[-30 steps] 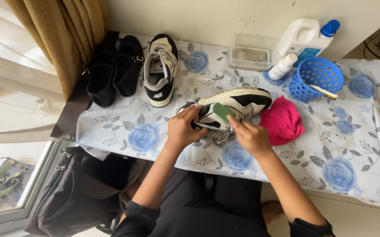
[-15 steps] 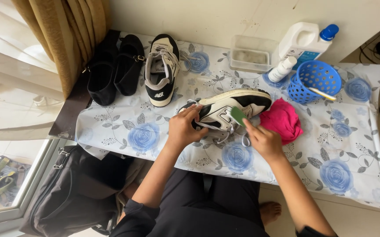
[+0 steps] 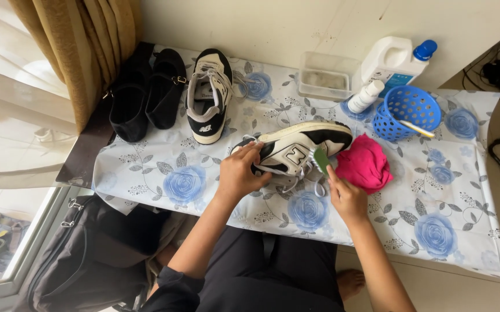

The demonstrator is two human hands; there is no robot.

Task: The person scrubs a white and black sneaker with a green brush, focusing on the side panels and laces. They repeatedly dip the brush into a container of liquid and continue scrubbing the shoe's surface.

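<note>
A black and white sneaker [image 3: 296, 147] lies on its side on the flowered tablecloth [image 3: 186, 185], sole away from me. My left hand [image 3: 239, 173] grips it at the heel end. My right hand [image 3: 345, 196] holds a small green brush [image 3: 321, 160] against the sneaker's toe side. A pink cloth [image 3: 365, 167] lies bunched just right of the shoe, beside my right hand.
The matching sneaker [image 3: 208, 101] and two black shoes [image 3: 146, 95] stand at the back left by a curtain [image 3: 82, 46]. At the back are a clear tub [image 3: 325, 78], a white jug [image 3: 391, 60], a small bottle [image 3: 365, 96] and a blue basket [image 3: 406, 112]. A black bag [image 3: 88, 260] sits on the floor.
My right hand has slid with the green brush from the middle of the sneaker toward its toe end. The left hand stays on the heel.
</note>
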